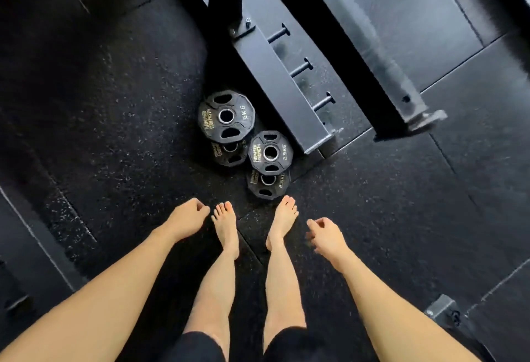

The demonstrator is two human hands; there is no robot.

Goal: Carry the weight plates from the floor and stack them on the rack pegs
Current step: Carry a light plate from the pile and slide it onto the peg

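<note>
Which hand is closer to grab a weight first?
Probably the right hand: it hangs nearer the closest 2.5 kg plate. The left hand sits farther off. Both hands are empty.

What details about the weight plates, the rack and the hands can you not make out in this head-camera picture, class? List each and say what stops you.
- Lower plate in the head view: its weight marking is covered by the 5 kg plate lying on it.
- Rack uprights: their tops are cut off by the upper edge.
- Right hand: motion blur smears the fingers.
- Pegs: length unclear, seen from steeply above.
</note>
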